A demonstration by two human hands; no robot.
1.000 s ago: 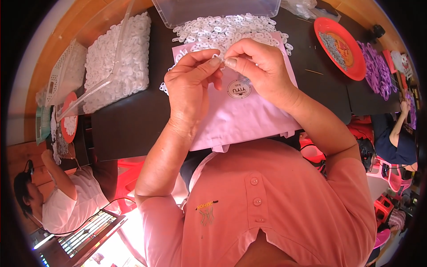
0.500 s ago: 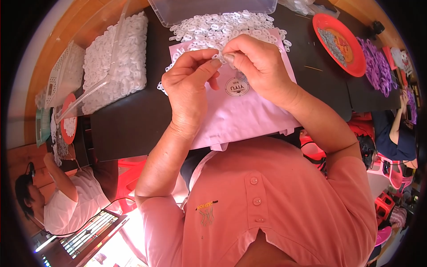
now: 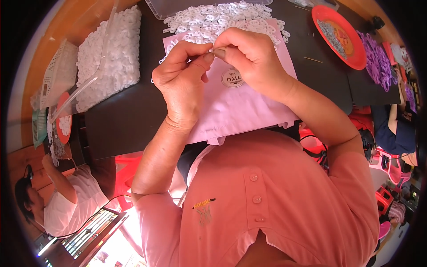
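Note:
My left hand (image 3: 180, 80) and my right hand (image 3: 255, 62) meet fingertip to fingertip above a pink cloth bag (image 3: 249, 109) with a round printed mark. Thumb and forefinger of the left pinch a small white plastic piece (image 3: 212, 51), mostly hidden by the fingers. The right thumb and forefinger are pressed together against it; whatever else they grip is too small to make out. Just beyond the hands, a loose heap of white oval plastic pieces (image 3: 222, 17) spreads over the bag's far end and the table.
On the dark table (image 3: 120, 129), a clear bin of white pieces (image 3: 111, 58) stands left. A red plate (image 3: 355, 61) with small grey parts (image 3: 332, 39) lies right, beside purple strands (image 3: 377, 58). A thin stick (image 3: 313, 58) lies nearby. Another person (image 3: 75, 209) sits at left.
Both hands have shifted slightly up and left in the picture, along with the table scene. The fingertips are closer together, covering more of the white piece.

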